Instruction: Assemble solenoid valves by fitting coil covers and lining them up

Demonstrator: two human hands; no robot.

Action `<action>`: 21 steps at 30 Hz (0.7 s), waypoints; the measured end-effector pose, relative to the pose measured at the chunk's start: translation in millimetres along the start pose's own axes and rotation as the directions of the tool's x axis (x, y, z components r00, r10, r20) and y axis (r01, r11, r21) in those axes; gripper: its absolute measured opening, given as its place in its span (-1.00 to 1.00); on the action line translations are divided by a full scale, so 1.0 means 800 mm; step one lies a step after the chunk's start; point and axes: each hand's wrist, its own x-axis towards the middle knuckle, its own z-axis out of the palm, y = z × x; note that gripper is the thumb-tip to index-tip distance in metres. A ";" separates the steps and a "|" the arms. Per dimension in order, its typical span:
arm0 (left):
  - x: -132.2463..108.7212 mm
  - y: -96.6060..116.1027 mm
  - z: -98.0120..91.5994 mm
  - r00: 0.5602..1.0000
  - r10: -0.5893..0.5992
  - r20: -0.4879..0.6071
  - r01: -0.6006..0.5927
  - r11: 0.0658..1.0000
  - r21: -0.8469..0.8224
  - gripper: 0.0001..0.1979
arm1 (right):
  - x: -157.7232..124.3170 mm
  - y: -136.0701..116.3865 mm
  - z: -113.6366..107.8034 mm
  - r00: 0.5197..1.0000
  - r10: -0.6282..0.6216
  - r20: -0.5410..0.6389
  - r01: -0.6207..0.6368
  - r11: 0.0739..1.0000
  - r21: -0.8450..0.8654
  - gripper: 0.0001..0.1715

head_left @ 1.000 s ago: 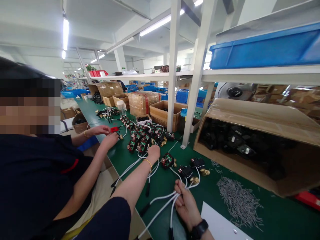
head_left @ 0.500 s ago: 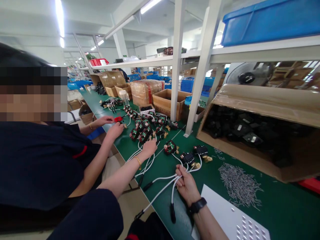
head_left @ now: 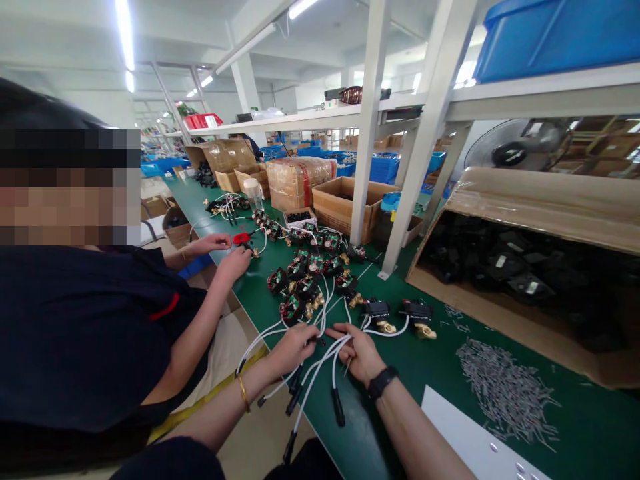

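My right hand (head_left: 361, 355), with a black watch at the wrist, is closed round several white cables (head_left: 313, 363), its index finger stretched to the left. Their black plug ends (head_left: 339, 407) hang toward the table's front edge. My left hand (head_left: 294, 348) is pinched at a white cable with a black end (head_left: 319, 341), just left of the right hand. Behind the hands lie black-cased units with brass fittings, such as one unit (head_left: 376, 312) and another (head_left: 417, 312). Several more with green circuit boards (head_left: 306, 288) sit in a cluster farther left.
A pile of small grey screws or pins (head_left: 507, 387) lies at right beside a white perforated plate (head_left: 465, 440). An open carton (head_left: 493, 320) of black parts stands behind it. White shelf posts (head_left: 395, 220) rise from the green table. A co-worker's hands (head_left: 234, 263) work at the left.
My left hand has drawn back from the unit cluster toward me and now sits beside my right hand at the cables. The view has shifted slightly. My right hand still holds its cables.
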 end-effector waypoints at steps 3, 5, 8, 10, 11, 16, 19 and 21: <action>-0.001 0.013 0.000 0.998 0.059 0.019 -0.058 0.997 -0.051 -0.82 | 0.006 0.003 0.016 0.998 0.059 0.002 -0.059 0.996 -0.066 -0.79; -0.005 0.022 -0.002 0.996 0.088 0.024 -0.086 0.993 -0.082 -0.83 | 0.012 0.005 0.021 0.999 0.042 -0.023 -0.044 0.994 -0.104 -0.78; -0.025 0.031 -0.003 0.990 0.081 -0.119 -0.093 0.991 -0.093 -0.79 | 0.018 0.005 0.021 0.999 -0.027 -0.035 0.021 0.988 -0.156 -0.80; -0.039 0.029 0.003 0.885 -0.092 -0.457 0.076 0.996 -0.052 -0.68 | 0.021 0.003 0.018 0.998 -0.062 -0.005 0.059 0.979 -0.197 -0.80; -0.043 0.026 0.008 0.762 -0.207 -0.613 0.220 0.974 -0.055 -0.56 | 0.021 0.002 0.017 0.997 -0.075 0.014 0.076 0.972 -0.223 -0.78; -0.017 -0.006 0.026 0.552 -0.577 -0.602 0.635 0.759 -0.144 0.08 | 0.026 -0.001 0.014 0.984 -0.177 0.036 0.176 0.898 -0.403 -0.73; 0.011 -0.032 0.017 0.637 -0.603 -0.480 0.517 0.796 -0.313 0.08 | 0.026 0.001 0.008 0.966 -0.258 0.021 0.224 0.793 -0.566 -0.74; 0.023 -0.052 0.005 0.694 -0.587 -0.417 0.368 0.788 -0.494 0.06 | 0.021 0.003 0.003 0.954 -0.297 0.033 0.238 0.689 -0.684 -0.74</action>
